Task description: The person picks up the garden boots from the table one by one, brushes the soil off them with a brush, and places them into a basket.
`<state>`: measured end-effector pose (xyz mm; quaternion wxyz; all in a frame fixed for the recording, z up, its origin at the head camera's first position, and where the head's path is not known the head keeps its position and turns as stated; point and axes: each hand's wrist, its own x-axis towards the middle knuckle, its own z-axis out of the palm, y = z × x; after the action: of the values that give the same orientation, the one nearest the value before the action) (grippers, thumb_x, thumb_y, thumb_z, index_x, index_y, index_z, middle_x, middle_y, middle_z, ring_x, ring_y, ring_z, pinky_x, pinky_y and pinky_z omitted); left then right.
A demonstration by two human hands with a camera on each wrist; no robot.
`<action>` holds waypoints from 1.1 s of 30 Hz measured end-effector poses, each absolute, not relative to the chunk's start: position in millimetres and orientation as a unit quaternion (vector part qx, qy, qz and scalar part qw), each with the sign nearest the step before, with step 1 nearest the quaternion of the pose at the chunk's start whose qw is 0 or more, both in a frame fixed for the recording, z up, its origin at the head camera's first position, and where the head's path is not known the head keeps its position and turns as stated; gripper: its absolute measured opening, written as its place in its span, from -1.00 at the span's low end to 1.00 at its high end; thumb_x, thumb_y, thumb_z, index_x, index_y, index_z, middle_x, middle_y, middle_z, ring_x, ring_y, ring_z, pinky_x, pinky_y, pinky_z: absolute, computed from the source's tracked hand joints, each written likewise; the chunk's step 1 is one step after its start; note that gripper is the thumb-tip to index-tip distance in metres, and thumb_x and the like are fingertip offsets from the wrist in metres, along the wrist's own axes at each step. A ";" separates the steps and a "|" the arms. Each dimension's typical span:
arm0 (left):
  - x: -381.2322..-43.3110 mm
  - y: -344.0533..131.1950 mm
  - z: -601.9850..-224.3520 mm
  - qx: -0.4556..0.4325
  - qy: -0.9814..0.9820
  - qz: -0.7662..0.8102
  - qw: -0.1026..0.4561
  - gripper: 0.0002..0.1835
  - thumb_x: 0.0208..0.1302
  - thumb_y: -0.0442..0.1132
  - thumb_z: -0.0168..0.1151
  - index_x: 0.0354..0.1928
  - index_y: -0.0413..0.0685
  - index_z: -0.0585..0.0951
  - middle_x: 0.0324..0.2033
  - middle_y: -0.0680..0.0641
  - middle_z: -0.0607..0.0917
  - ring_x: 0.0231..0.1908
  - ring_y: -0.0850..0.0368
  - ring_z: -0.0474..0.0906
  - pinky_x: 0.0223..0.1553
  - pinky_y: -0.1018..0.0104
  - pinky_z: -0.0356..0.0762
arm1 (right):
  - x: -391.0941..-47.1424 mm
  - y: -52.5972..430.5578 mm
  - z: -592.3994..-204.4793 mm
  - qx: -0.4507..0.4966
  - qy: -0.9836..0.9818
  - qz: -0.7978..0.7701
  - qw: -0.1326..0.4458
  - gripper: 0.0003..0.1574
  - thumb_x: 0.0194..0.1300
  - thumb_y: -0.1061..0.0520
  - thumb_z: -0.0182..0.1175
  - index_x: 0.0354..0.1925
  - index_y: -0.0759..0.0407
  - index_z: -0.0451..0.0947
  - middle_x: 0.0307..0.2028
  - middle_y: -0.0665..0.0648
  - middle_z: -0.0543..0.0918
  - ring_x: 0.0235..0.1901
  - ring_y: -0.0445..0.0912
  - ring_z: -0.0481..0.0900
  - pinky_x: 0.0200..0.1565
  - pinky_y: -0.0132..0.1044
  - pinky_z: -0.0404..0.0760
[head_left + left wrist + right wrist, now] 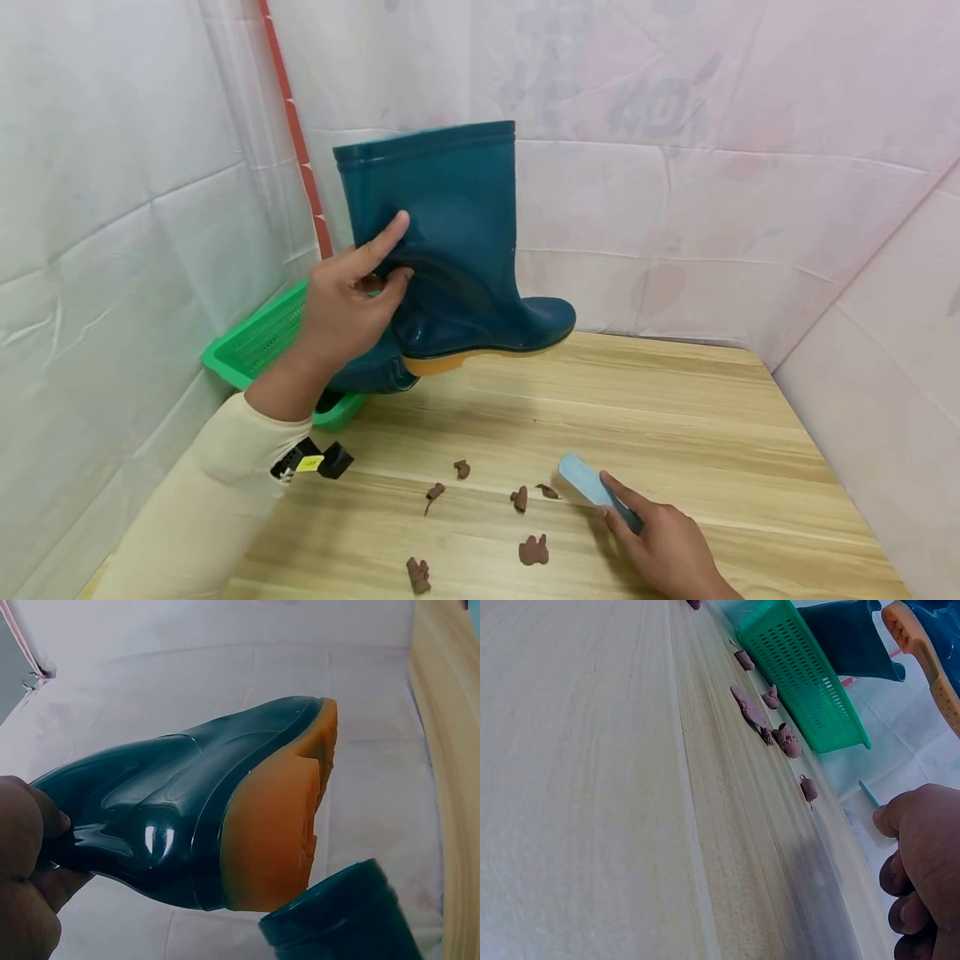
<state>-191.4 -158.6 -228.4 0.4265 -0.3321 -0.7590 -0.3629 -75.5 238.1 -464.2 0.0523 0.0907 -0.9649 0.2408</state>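
Note:
My left hand (348,304) grips a teal rubber boot (457,208) by the lower back of its shaft. The boot hangs upright above the table, opening up and toe to the right; its orange sole (274,825) shows in the left wrist view. Low over the table at the right, my right hand (663,542) holds a flat light-blue tool (585,479) with a darker handle; the fingers partly hide it. Several brown clumps, such as a flat one (534,550), lie scattered on the table between the hands.
A green plastic basket (232,354) stands at the table's left, behind my left forearm. In it lies a second teal boot (371,375), its shaft sticking out over the rim. White sheet walls (712,208) enclose the wood-grain table (675,400) at the back and sides.

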 end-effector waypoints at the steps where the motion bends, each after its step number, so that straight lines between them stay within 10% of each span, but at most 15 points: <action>1: -191.6 -159.6 -227.2 -0.330 -0.758 -0.365 0.428 -0.38 0.24 -0.54 0.37 0.36 -0.10 0.55 -0.70 -0.05 0.37 -0.57 0.15 0.35 -0.48 0.37 0.43 | -75.6 237.9 -464.5 0.090 -0.965 0.241 0.053 -0.41 0.38 -0.10 0.37 0.33 -0.09 0.60 -0.84 -0.29 0.10 -0.74 -0.34 -0.07 -0.63 -0.38 0.07; 9: -192.7 -167.5 -221.0 -0.297 -0.737 -0.404 0.454 -0.43 0.24 -0.58 0.34 0.30 -0.13 0.60 -0.61 -0.16 0.56 -0.60 0.14 0.30 -0.50 0.43 0.32 | -75.6 238.0 -464.3 0.091 -0.964 0.245 0.052 -0.41 0.38 -0.09 0.37 0.33 -0.08 0.60 -0.84 -0.32 0.11 -0.75 -0.34 -0.07 -0.63 -0.38 0.08; 33: -187.6 -226.7 -218.1 -0.183 -0.757 -0.386 0.495 -0.43 0.26 -0.59 0.27 0.31 -0.12 0.56 -0.72 -0.03 0.27 -0.70 0.33 0.03 -0.52 0.48 0.13 | -74.9 238.7 -461.8 0.067 -0.968 0.243 -0.001 -0.34 0.40 -0.21 0.30 0.39 -0.11 0.54 -0.80 -0.19 0.29 -0.73 -0.28 0.01 -0.60 -0.35 0.11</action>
<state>-187.6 -226.7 -218.1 0.4952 -0.1826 -0.7568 -0.3856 -74.9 238.7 -461.8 -0.0013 0.0671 -0.9677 0.2429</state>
